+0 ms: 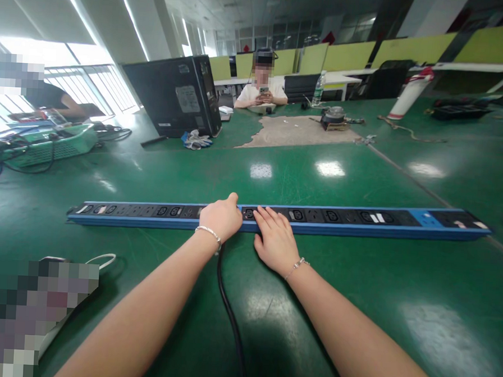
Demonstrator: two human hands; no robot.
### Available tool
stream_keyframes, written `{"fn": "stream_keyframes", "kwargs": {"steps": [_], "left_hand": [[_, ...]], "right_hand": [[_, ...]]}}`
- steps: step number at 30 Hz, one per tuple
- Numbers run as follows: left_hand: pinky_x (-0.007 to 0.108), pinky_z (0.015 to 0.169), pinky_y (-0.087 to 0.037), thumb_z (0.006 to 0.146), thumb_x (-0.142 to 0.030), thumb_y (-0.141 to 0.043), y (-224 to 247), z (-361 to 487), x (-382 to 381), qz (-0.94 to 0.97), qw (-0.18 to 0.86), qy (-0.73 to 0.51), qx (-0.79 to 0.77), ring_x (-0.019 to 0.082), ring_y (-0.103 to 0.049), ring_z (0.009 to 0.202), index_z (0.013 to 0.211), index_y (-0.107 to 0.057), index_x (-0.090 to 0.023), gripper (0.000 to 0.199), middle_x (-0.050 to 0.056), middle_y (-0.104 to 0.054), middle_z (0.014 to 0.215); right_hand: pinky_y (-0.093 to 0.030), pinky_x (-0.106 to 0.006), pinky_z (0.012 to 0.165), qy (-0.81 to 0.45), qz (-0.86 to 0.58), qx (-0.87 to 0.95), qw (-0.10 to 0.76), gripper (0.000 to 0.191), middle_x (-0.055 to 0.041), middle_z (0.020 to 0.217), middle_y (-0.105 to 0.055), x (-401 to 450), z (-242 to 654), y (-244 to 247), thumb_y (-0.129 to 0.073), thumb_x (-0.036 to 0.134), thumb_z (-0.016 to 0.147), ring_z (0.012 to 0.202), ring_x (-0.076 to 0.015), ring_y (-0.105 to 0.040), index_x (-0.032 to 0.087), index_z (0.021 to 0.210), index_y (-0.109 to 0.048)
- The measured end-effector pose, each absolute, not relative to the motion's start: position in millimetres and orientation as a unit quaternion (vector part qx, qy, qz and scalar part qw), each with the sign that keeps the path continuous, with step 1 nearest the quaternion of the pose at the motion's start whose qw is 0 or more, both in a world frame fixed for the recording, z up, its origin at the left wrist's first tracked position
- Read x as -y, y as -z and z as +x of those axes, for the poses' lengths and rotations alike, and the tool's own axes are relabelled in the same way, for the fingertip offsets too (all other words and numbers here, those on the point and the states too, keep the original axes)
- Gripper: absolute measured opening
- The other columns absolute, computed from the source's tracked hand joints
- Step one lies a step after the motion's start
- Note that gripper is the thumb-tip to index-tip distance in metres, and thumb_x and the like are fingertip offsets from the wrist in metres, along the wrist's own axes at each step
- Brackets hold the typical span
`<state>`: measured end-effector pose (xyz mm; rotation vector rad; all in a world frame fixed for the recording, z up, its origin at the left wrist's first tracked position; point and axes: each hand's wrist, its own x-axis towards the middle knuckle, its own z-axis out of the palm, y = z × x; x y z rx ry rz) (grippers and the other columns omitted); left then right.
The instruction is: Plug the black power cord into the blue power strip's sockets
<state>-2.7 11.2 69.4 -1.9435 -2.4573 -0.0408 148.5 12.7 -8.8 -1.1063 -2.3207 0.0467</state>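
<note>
Fingers of our left hand (220, 219) are curled closed around the hidden end of a thin, round black cable (227, 304), which trails toward six o'clock. Just beside it at three o'clock, our right hand (279, 242) rests palm down, fingers outstretched and gripping nothing, on a long blue-and-black power strip (311, 216). That strip stretches from nine to three o'clock across a glossy green tabletop (381, 285); beyond it, at eleven o'clock, stands a boxy black computer tower (174, 97).
</note>
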Motion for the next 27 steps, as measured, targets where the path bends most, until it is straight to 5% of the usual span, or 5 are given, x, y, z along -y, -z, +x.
{"fn": "stream_keyframes", "kwargs": {"steps": [10, 16, 23, 27], "left_hand": [[0.031, 0.077, -0.046, 0.09, -0.048, -0.021, -62.0, -37.6, -3.2, -0.647, -0.114, 0.14, 0.741, 0.02, -0.063, 0.089, 0.094, -0.061, -0.025, 0.046, 0.005, -0.07, 0.092], [0.034, 0.1, -0.036, 0.089, -0.03, -0.028, -20.1, -60.7, 9.1, -0.657, 0.052, 0.252, 0.708, 0.019, -0.052, 0.114, 0.115, -0.057, -0.019, 0.04, 0.008, -0.061, 0.12], [0.043, 0.109, -0.022, 0.088, -0.04, -0.035, -4.7, -60.8, 18.1, -0.689, 0.084, 0.191, 0.694, 0.023, -0.04, 0.129, 0.126, -0.049, -0.021, 0.044, 0.007, -0.051, 0.135], [0.043, 0.109, -0.021, 0.087, -0.04, -0.038, -5.2, -60.5, 19.0, -0.696, 0.09, 0.186, 0.687, 0.023, -0.038, 0.13, 0.128, -0.046, -0.021, 0.046, 0.007, -0.048, 0.138]], "right_hand": [[-0.036, -0.037, 0.105, -0.096, -0.393, 0.849, 0.339, 0.046, -0.0111, 0.13, -0.054, -16.9, 136.2, -5.9, -0.044, 0.017, 0.083, 0.121, -0.0187, -0.047, 0.012, 0.128, -0.049], [-0.036, -0.037, 0.107, -0.073, -0.317, 0.886, 0.33, 0.053, -0.0095, 0.141, -0.043, -22.2, 104.4, -10.1, -0.051, 0.019, 0.081, 0.129, -0.0188, -0.038, 0.017, 0.134, -0.043], [-0.039, -0.033, 0.105, 0.005, -0.304, 0.889, 0.342, 0.04, -0.0136, 0.128, -0.055, -28.8, 86.4, 4.1, -0.041, 0.015, 0.087, 0.121, -0.0192, -0.048, 0.008, 0.124, -0.054], [-0.04, -0.031, 0.104, -0.009, -0.325, 0.885, 0.333, 0.038, -0.0108, 0.123, -0.058, -29.7, 86.6, 1.4, -0.044, 0.012, 0.084, 0.116, -0.018, -0.051, 0.012, 0.12, -0.057]]}}
